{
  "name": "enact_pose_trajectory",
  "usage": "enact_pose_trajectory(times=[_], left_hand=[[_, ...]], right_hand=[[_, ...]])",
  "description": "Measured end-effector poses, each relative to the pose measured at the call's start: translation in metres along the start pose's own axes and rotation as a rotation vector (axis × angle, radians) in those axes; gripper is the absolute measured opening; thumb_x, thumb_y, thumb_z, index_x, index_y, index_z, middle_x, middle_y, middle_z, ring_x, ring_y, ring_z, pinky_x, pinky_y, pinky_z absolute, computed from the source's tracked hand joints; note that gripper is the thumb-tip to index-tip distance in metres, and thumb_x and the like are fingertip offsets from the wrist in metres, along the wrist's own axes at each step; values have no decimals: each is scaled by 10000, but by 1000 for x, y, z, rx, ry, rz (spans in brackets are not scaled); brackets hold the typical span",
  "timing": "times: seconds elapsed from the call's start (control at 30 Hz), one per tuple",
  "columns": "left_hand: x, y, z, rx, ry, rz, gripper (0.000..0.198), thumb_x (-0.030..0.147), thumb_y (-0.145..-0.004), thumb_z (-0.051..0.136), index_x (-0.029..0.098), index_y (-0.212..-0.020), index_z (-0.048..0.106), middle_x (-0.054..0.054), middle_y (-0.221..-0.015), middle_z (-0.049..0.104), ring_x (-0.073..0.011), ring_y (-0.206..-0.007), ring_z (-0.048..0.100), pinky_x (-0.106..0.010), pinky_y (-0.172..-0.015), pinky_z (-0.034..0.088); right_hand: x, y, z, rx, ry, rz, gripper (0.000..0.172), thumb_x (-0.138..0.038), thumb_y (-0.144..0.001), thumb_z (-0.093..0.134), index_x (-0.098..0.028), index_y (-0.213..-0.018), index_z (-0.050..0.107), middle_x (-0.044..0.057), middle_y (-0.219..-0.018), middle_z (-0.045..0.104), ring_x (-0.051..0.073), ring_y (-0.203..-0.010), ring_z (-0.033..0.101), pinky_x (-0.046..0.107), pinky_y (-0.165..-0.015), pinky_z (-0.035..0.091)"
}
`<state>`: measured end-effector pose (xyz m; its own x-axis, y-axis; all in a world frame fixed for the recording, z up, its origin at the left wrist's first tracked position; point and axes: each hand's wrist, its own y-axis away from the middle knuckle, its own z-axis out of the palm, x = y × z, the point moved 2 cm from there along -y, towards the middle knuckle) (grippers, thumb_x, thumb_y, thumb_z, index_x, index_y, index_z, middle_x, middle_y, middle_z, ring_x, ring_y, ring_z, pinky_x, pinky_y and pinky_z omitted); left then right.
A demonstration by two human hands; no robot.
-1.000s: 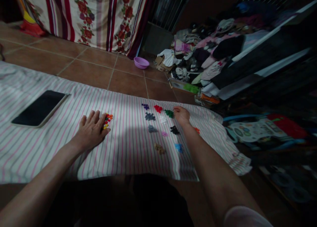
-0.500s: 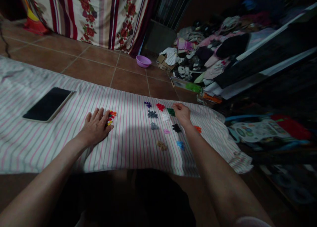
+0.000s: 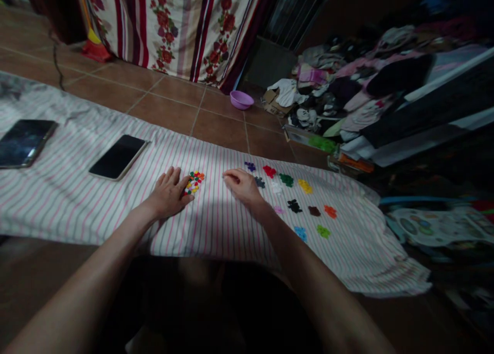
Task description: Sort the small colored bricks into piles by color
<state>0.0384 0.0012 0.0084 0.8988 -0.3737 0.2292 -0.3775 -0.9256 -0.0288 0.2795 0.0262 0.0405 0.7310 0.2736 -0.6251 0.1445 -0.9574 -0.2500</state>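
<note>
My left hand [image 3: 170, 194] lies flat, fingers spread, on the striped cloth. Its fingertips and thumb border a small heap of mixed coloured pieces [image 3: 194, 183]: red, yellow, white, green and orange. My right hand [image 3: 243, 187] hovers between that heap and the single-colour piles, its fingers pinched together; whatever they hold, if anything, is hidden. Close to it are dark grey pieces [image 3: 260, 182] and a purple pile [image 3: 250, 166]. Farther right sit red [image 3: 269, 171], dark green [image 3: 286, 179], yellow [image 3: 304, 186], black [image 3: 295, 206], brown [image 3: 314, 211] and orange [image 3: 330, 211] piles.
Nearer me are blue [image 3: 300, 234] and lime green [image 3: 323, 231] piles. Two dark-screened devices, a phone [image 3: 119, 157] and a larger one [image 3: 26, 143], rest at the left. Beyond the cloth [image 3: 216, 235], a purple basin [image 3: 242, 100] stands on the tiled floor; heaped clothes [image 3: 347, 86] lie behind.
My right hand has moved left, from beside the dark green pile to near the mixed heap. The view has swung left, revealing the second device. My left hand stays by the heap.
</note>
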Motion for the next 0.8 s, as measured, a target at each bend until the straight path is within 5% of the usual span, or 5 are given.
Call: enact_pose_trajectory(times=[0.27, 0.8], left_hand=[[3, 1, -9, -46, 22, 8, 582, 464, -891, 431, 175, -1397, 436, -192, -1517, 308, -409, -1423, 197, -529, -1100, 249], [6, 3, -16, -72, 7, -10, 539, 421, -897, 438, 187, -1382, 435, -185, -1518, 304, -391, -1431, 198, -537, -1105, 244]], right_hand=[[-40, -10, 42, -162, 144, -93, 189, -199, -877, 520, -203, -909, 707, 21, -856, 624, 131, -814, 573, 232, -765, 419], [-69, -23, 50, -327, 389, -27, 209, -219, -900, 520, -249, -960, 718, 44, -977, 643, 173, -891, 590, 263, -755, 411]])
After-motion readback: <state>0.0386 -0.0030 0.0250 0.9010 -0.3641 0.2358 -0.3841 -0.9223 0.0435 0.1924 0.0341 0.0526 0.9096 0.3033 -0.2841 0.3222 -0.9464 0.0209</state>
